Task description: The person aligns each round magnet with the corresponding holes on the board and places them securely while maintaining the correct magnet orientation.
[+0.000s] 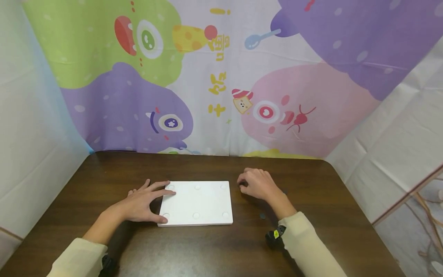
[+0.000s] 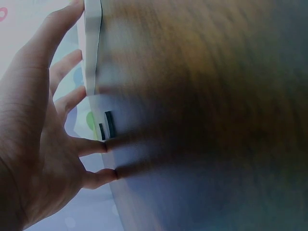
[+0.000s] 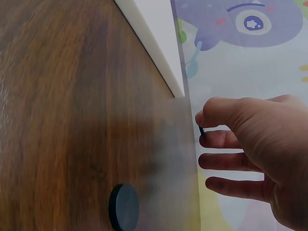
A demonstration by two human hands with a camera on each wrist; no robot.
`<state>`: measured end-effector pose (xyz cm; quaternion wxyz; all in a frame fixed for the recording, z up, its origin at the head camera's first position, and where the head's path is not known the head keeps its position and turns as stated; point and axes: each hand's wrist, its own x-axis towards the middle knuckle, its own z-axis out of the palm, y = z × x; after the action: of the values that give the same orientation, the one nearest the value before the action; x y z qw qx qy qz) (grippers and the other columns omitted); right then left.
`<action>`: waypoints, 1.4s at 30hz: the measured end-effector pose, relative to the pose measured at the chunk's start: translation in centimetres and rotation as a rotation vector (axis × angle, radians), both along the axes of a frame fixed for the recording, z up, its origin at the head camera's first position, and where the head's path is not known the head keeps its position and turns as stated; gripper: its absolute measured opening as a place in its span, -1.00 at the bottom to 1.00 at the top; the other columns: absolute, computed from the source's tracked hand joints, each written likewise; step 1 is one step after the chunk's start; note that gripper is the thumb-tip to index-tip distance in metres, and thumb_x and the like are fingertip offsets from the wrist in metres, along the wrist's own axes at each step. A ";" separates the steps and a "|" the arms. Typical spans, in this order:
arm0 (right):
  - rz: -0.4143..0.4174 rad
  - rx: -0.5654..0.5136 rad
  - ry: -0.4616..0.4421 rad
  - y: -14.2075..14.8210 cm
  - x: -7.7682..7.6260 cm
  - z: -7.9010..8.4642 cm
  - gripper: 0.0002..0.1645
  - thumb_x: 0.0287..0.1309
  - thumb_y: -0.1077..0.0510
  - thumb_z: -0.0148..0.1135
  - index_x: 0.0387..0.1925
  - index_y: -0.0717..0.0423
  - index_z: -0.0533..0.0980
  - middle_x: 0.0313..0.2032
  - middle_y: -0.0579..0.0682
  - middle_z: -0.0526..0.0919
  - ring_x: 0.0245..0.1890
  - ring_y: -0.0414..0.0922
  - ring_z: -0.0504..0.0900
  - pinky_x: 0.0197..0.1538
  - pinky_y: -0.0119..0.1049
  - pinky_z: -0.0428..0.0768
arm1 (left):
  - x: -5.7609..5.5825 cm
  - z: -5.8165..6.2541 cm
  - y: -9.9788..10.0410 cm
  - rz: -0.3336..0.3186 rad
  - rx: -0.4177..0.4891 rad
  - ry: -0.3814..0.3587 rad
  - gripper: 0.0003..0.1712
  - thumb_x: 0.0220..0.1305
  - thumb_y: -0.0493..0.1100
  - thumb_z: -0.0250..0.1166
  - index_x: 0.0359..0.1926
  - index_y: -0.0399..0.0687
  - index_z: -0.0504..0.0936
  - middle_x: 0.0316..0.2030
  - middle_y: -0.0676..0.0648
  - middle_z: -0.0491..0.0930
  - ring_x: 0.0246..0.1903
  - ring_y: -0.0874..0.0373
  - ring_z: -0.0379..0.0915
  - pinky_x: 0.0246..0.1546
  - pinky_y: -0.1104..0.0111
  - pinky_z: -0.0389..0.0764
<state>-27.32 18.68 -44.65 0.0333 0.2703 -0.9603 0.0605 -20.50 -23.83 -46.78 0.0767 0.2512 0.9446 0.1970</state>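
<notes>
A white rectangular board (image 1: 197,202) with several shallow round recesses lies on the table. My left hand (image 1: 143,202) spreads over its left end, with the thumb on the near corner and two fingertips on the far corner. The other two fingers reach down beside the board. Right of the board, my right hand (image 1: 257,182) pinches a small thin dark disc (image 3: 201,131) between thumb and index finger; its other fingers are loosely extended. One more dark disc (image 3: 126,207) lies on the wood near that hand.
The brown wooden table (image 1: 194,254) stands against a cartoon-printed curtain (image 1: 218,134), with pale cloth at both sides. Near the right forearm lies a dark disc (image 1: 262,216). Two dark discs (image 2: 109,124) sit beyond the left fingers.
</notes>
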 end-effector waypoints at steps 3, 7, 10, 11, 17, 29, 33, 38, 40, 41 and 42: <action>0.003 -0.003 0.001 -0.3 0.0 0.0 -0.85 0.35 0.07 0.57 -0.08 -0.16 0.88 -0.10 -0.11 0.83 -0.36 -0.16 0.66 -0.40 -0.28 0.52 | 0.0 -0.1 0.0 0.000 -0.002 0.000 0.04 0.10 0.46 0.63 0.56 0.30 0.58 0.73 -0.17 0.28 0.56 -0.96 0.00 0.08 -0.93 0.20; 0.014 -0.011 0.007 -0.6 0.1 0.1 -0.86 0.35 0.08 0.57 -0.09 -0.15 0.88 -0.13 -0.10 0.82 -0.38 -0.17 0.64 -0.42 -0.29 0.50 | -0.1 -0.1 0.0 -0.001 -0.005 -0.001 0.04 0.11 0.46 0.63 0.57 0.30 0.58 0.73 -0.17 0.28 0.57 -0.95 0.01 0.09 -0.93 0.21; 0.022 -0.020 0.013 -1.0 0.1 0.2 -0.87 0.35 0.09 0.57 -0.10 -0.15 0.88 -0.14 -0.10 0.82 -0.38 -0.17 0.64 -0.43 -0.29 0.49 | -0.1 -0.2 0.0 -0.001 -0.007 -0.001 0.05 0.11 0.46 0.63 0.57 0.29 0.58 0.73 -0.17 0.28 0.57 -0.95 0.01 0.10 -0.92 0.21; 0.023 -0.021 0.013 -1.2 0.1 0.2 -0.88 0.35 0.09 0.57 -0.11 -0.15 0.88 -0.15 -0.11 0.82 -0.38 -0.17 0.64 -0.43 -0.30 0.49 | -0.1 -0.1 0.0 -0.001 -0.007 -0.001 0.05 0.11 0.46 0.63 0.57 0.29 0.57 0.73 -0.17 0.28 0.57 -0.95 0.01 0.10 -0.92 0.21; 0.021 -0.012 -0.005 -2.0 0.1 0.2 -0.84 0.38 0.08 0.55 -0.05 -0.14 0.88 -0.10 -0.09 0.82 -0.42 -0.19 0.56 -0.46 -0.35 0.39 | 0.0 0.0 0.1 0.003 -0.012 -0.002 0.05 0.11 0.46 0.63 0.57 0.28 0.57 0.72 -0.19 0.29 0.57 -0.94 0.02 0.11 -0.92 0.22; 0.049 -0.018 0.011 -3.2 0.1 0.2 -0.84 0.42 0.07 0.53 -0.03 -0.13 0.89 -0.11 -0.09 0.83 -0.48 -0.23 0.48 -0.53 -0.41 0.26 | 0.1 0.2 0.1 0.000 -0.014 -0.006 0.03 0.11 0.43 0.65 0.56 0.27 0.58 0.72 -0.20 0.28 0.55 -0.96 0.02 0.09 -0.93 0.21; 0.053 -0.020 0.010 -3.4 0.1 0.2 -0.83 0.42 0.06 0.55 -0.02 -0.12 0.89 -0.12 -0.09 0.83 -0.47 -0.23 0.49 -0.52 -0.41 0.26 | 0.1 0.3 0.1 -0.001 -0.012 -0.008 0.04 0.11 0.43 0.65 0.56 0.27 0.58 0.73 -0.19 0.28 0.56 -0.96 0.01 0.09 -0.92 0.21; 0.060 -0.018 0.020 -3.9 0.2 0.4 -0.83 0.42 0.07 0.54 -0.02 -0.13 0.89 -0.13 -0.10 0.82 -0.46 -0.23 0.51 -0.52 -0.41 0.27 | 0.2 0.4 0.1 -0.007 -0.008 -0.001 0.03 0.10 0.40 0.66 0.56 0.26 0.59 0.72 -0.20 0.29 0.55 -0.97 0.02 0.08 -0.91 0.24; 0.065 -0.019 0.021 -4.1 0.2 0.4 -0.83 0.42 0.08 0.53 -0.02 -0.13 0.89 -0.13 -0.10 0.82 -0.46 -0.23 0.51 -0.52 -0.41 0.26 | 0.2 0.5 0.1 -0.008 -0.011 0.000 0.02 0.10 0.40 0.66 0.55 0.26 0.59 0.72 -0.19 0.29 0.55 -0.97 0.02 0.08 -0.91 0.24; 0.069 -0.022 0.021 -4.2 0.2 0.5 -0.83 0.42 0.08 0.53 -0.02 -0.12 0.89 -0.13 -0.10 0.82 -0.46 -0.23 0.51 -0.52 -0.41 0.26 | 0.2 0.5 0.1 -0.007 -0.009 -0.003 0.02 0.11 0.40 0.66 0.56 0.26 0.59 0.72 -0.19 0.28 0.55 -0.97 0.01 0.08 -0.91 0.24; 0.073 -0.027 0.021 -4.3 0.3 0.5 -0.83 0.42 0.08 0.53 -0.02 -0.12 0.89 -0.13 -0.10 0.82 -0.46 -0.23 0.51 -0.52 -0.41 0.25 | 0.3 0.5 0.1 -0.008 -0.008 -0.006 0.03 0.11 0.40 0.66 0.56 0.26 0.59 0.73 -0.19 0.28 0.55 -0.97 0.01 0.08 -0.91 0.23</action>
<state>-27.05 14.39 -44.16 0.0446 0.3051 -0.9485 0.0720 -20.21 -23.71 -46.25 0.0812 0.2543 0.9441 0.1936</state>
